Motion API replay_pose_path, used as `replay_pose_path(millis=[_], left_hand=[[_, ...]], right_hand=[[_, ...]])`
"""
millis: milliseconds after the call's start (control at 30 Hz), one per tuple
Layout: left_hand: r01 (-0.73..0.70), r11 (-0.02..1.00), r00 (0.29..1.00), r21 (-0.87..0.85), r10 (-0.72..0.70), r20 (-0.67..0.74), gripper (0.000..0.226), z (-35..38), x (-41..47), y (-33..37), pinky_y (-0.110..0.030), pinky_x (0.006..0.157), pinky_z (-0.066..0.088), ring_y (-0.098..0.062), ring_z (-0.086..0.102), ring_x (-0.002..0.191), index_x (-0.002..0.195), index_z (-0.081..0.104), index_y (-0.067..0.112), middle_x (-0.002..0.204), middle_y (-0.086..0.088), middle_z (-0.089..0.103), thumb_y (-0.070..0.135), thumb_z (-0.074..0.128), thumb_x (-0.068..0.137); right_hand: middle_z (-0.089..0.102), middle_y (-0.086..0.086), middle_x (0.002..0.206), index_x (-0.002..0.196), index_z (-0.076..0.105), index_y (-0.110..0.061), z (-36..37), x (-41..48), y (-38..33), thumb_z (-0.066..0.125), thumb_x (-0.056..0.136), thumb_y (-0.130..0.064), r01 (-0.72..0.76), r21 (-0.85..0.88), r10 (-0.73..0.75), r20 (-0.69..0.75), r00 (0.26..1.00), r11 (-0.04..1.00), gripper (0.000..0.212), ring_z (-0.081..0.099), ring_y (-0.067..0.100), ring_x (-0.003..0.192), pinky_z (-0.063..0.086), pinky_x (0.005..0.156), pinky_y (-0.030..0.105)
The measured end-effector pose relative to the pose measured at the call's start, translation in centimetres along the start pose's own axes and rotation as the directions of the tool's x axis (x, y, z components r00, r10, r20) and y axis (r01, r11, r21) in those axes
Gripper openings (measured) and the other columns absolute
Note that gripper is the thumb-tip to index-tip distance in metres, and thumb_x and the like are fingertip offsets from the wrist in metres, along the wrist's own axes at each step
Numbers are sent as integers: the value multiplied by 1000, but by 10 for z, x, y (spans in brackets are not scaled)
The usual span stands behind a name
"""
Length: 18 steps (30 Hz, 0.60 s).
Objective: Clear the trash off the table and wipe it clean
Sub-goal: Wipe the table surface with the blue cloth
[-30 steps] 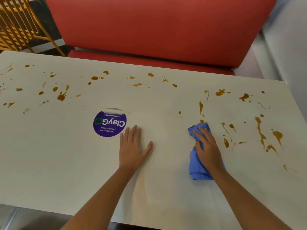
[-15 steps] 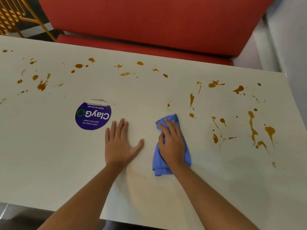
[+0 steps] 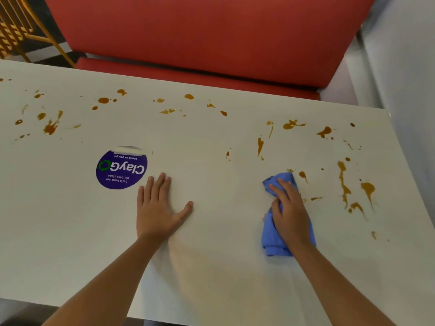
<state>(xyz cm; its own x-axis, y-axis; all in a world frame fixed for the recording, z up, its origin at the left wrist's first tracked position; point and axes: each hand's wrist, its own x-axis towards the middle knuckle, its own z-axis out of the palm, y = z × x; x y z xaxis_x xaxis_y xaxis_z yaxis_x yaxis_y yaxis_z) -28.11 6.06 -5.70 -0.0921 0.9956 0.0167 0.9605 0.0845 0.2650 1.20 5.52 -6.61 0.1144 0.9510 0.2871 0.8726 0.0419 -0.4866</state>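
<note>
Head-camera view looking down at a pale desk in front of a red bench seat. No trash shows on the desk, so that part of the task looks finished, and wiping is under way.

The right hand presses a bunched blue cloth onto the desk right of centre. Its grip is closed over the cloth, with the thumb tucked into the folds. The left hand lies flat on the bare surface with its grip spread, holding nothing, just beside a round purple sticker.

The near half of the desk around both hands looks free of stains. Brown sauce splatters are scattered along the far edge and thick on the right side, some touching the cloth's far end. Most of the wiping seems left to do.
</note>
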Motion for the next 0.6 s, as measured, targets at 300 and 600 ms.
replay_pose_path(millis=[300,600], left_hand=[[2,1000,1000,-3,-2,-8,93,1,0,0,-39,118,7,-22,13,144,143,33,13,153,-1,27,74,28,72],[0,1000,1000,2,0,-8,93,0,0,0,-39,118,6,-22,13,144,143,32,13,153,-2,26,74,27,72]], right_hand=[[62,6,122,103,69,-13,30,-8,-67,36,85,-15,-24,-32,24,22,999,999,37,56,30,117,53,81,29],[56,7,129,111,65,-12,0,14,2,36,89,-18,32,-2,-32,62,998,999,36,44,20,123,55,80,39]])
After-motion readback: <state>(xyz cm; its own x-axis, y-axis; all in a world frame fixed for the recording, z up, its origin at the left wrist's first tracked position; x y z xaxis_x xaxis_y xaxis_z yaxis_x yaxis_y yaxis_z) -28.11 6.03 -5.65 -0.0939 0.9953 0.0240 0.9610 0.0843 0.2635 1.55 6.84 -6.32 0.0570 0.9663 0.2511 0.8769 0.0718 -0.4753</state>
